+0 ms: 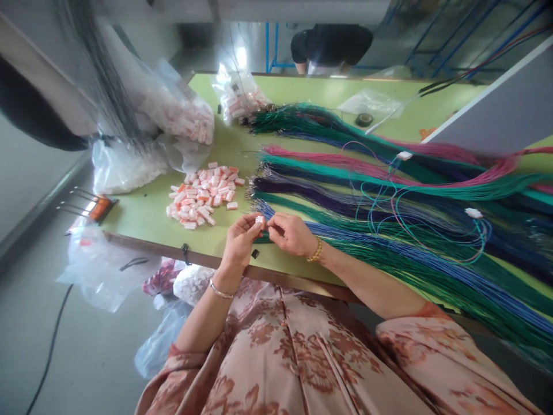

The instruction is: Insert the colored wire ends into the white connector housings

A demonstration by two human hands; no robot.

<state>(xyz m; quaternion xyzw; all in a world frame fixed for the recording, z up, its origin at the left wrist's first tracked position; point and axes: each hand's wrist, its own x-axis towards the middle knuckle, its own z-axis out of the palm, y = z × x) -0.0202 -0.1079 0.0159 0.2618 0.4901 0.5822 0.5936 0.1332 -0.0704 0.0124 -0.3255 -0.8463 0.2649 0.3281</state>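
My left hand (pixel 240 239) pinches a small white and orange plastic connector housing (pixel 260 220) between thumb and fingers, above the table's front edge. Close against it, on the right, my right hand (pixel 292 233) is closed in a pinch; whatever lies in its fingertips is too small to make out. A heap of the same white and orange connector housings (pixel 203 193) lies beyond my left hand. Bundles of blue wires (pixel 328 229) and green wires (pixel 375 253) run rightward from just beyond and under my right hand, their ends toward the heap.
Pink wires (pixel 311 157) and teal wires lie farther back, with wired white connectors (pixel 404 155) on top. Plastic bags of housings (pixel 190 118) stand at the back left. An orange pronged fixture (pixel 100 207) sits at the left edge. Black tape (pixel 364 119) lies behind; another person (pixel 330 46) is beyond.
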